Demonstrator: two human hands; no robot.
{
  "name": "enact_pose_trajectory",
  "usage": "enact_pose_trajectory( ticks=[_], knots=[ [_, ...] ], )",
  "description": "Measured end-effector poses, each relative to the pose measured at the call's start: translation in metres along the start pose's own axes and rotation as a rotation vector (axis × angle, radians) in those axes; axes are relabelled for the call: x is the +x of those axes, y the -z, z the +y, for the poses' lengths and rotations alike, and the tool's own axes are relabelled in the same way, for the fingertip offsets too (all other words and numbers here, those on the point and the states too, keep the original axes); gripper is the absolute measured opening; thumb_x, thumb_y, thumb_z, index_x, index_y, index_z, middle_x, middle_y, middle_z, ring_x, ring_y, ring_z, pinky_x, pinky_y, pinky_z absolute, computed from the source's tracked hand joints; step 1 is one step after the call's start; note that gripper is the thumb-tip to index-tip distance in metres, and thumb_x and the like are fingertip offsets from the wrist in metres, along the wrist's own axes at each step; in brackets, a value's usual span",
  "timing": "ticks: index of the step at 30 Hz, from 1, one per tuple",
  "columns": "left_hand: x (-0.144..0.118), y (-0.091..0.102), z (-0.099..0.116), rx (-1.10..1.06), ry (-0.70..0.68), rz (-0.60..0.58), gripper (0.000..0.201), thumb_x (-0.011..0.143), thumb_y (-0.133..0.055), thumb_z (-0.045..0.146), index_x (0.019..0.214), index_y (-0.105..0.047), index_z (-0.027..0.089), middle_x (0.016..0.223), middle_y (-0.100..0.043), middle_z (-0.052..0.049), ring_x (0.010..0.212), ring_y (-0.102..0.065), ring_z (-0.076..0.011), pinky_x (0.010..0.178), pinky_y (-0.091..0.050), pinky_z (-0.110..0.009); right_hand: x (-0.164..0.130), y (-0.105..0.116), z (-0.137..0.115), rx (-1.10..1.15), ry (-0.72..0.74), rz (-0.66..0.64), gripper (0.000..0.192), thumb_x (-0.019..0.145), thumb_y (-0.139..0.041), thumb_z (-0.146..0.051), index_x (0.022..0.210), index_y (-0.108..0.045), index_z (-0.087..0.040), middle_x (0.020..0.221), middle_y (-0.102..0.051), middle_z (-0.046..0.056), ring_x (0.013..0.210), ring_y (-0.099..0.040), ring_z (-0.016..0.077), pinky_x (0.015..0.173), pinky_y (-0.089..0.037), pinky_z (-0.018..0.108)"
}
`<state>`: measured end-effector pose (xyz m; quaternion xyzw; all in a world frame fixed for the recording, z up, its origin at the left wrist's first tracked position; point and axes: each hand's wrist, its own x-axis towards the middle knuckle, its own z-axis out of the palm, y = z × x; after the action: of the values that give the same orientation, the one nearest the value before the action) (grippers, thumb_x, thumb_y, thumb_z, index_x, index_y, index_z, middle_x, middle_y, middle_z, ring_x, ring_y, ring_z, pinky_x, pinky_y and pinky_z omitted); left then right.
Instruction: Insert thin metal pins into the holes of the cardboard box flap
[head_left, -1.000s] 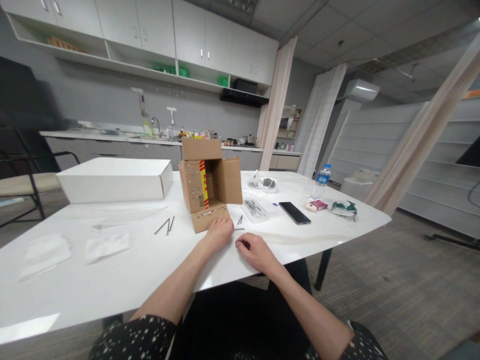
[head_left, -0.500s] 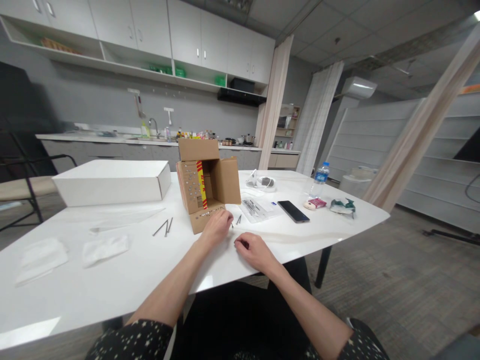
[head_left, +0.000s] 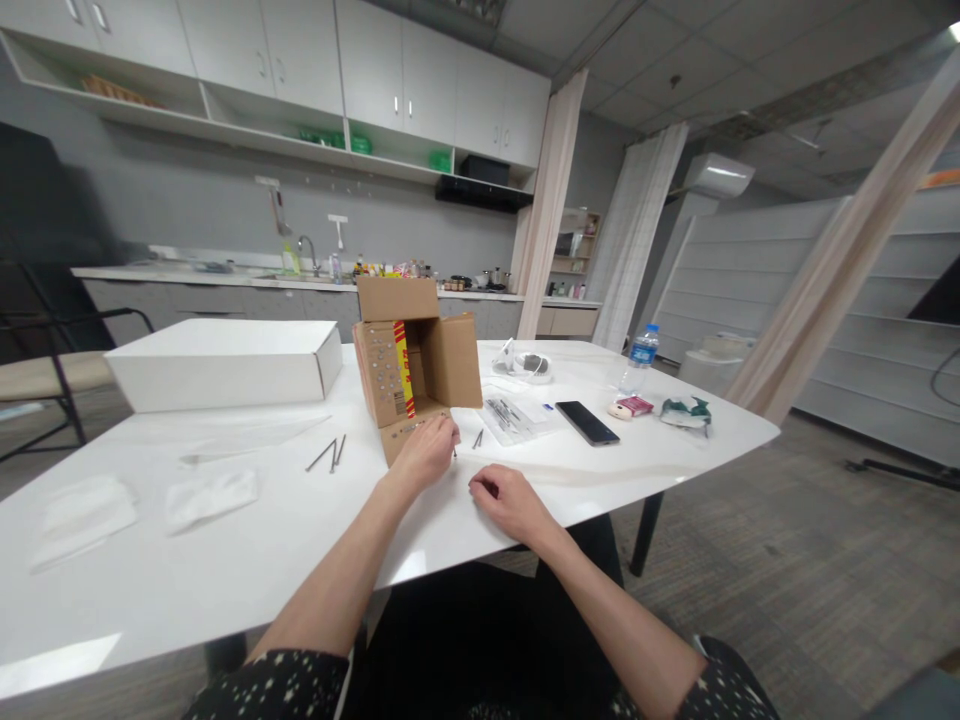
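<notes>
In front of me an opened cardboard box (head_left: 386, 375) stands on its side with its flaps spread. Small shiny metal heads dot its side and its lower flap. My left hand (head_left: 426, 452) is closed at the near edge of that lower flap, in a pinch. A thin metal nail (head_left: 454, 453) hangs below its fingertips, mostly hidden. My right hand (head_left: 511, 503) rests on the table close to the front edge, fingers curled loosely, and I see nothing in it. Two loose nails (head_left: 478, 439) lie just beyond the hands, and several longer nails (head_left: 332, 455) lie left of the box.
A clear packet of small metal parts (head_left: 510, 420) and a black phone (head_left: 587, 423) lie to the right. Farther right are a water bottle (head_left: 641, 360) and a green and white crumpled wrapper (head_left: 686, 415). A white box (head_left: 225, 365) and white tissues (head_left: 210, 500) occupy the left side.
My left hand has shifted slightly left and toward me, and the nail under its fingertips shows a little differently. My right hand and the box stay where they were.
</notes>
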<state>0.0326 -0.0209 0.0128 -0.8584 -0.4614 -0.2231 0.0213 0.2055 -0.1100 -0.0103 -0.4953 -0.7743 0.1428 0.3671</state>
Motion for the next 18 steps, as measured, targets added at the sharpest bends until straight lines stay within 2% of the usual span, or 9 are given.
enact_pose_trajectory(
  ticks=[8, 14, 18],
  knots=[
    [-0.0002, -0.001, 0.0027, 0.035, -0.015, -0.053, 0.023, 0.095, -0.037, 0.017, 0.092, -0.06, 0.016, 0.097, -0.063, -0.011, 0.096, -0.056, -0.0232, 0.086, -0.04, -0.035, 0.0, -0.0002, -0.0008, 0.003, -0.003, 0.003, 0.015, 0.084, -0.053, -0.015, 0.078, -0.067, -0.018, 0.075, -0.066, 0.002, 0.068, -0.056, 0.0146, 0.066, -0.04, 0.024],
    [0.0006, -0.0002, 0.0019, -0.021, -0.012, 0.015, 0.022, 0.095, -0.039, 0.02, 0.096, -0.06, 0.016, 0.1, -0.063, -0.011, 0.096, -0.056, -0.0233, 0.085, -0.041, -0.035, 0.0001, 0.0011, -0.0028, -0.012, -0.003, -0.001, 0.015, 0.084, -0.053, -0.014, 0.075, -0.065, -0.017, 0.073, -0.065, 0.002, 0.068, -0.055, 0.0142, 0.066, -0.039, 0.024],
    [0.0005, -0.0027, 0.0023, -0.003, -0.026, 0.018, 0.022, 0.095, -0.039, 0.02, 0.094, -0.06, 0.016, 0.097, -0.063, -0.01, 0.095, -0.056, -0.0229, 0.085, -0.041, -0.035, 0.0001, 0.0016, -0.0031, -0.01, -0.006, -0.004, 0.015, 0.084, -0.053, -0.014, 0.075, -0.065, -0.017, 0.074, -0.065, 0.002, 0.067, -0.055, 0.0141, 0.066, -0.038, 0.024]
  ],
)
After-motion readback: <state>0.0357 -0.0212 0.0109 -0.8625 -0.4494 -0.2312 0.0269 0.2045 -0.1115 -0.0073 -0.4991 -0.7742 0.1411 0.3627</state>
